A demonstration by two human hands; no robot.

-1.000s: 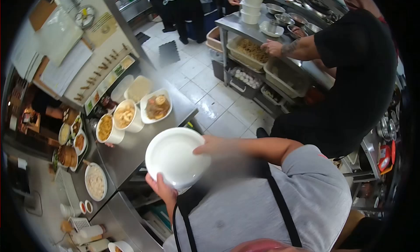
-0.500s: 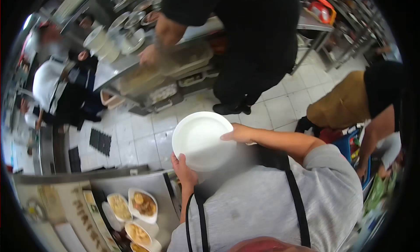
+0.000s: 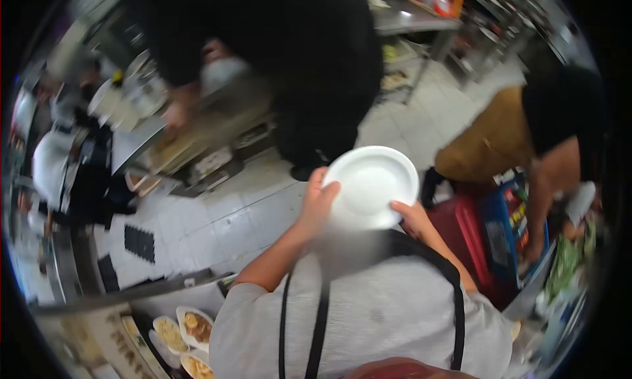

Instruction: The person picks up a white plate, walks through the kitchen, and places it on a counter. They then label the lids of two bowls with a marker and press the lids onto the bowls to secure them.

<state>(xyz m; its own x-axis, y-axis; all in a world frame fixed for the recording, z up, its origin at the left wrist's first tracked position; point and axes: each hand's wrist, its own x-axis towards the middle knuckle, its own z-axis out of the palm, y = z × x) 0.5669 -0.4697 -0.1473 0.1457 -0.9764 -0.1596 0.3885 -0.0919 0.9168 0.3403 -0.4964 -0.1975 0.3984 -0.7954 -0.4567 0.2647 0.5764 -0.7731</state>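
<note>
A round white plate [image 3: 372, 188] is held out in front of my body, its top facing up. My left hand [image 3: 318, 198] grips its left rim, with the thumb lying over the edge. On the lower right rim, my right hand [image 3: 412, 219] is closed, thumb on top and fingers underneath. A blurred grey patch covers the area just below the plate, near my apron.
A person in black [image 3: 322, 69] works at a metal counter ahead. To the right, another person [image 3: 487, 138] bends over a blue crate [image 3: 500, 231] beside a red bin [image 3: 461, 234]. Filled white dishes [image 3: 195, 327] stand on the counter at lower left. Floor tiles [image 3: 217, 221] lie between.
My body has turned right, carrying the plate rightward. My left hand has gone from the lower left rim up the left side; my right hand from the upper right to the lower right.
</note>
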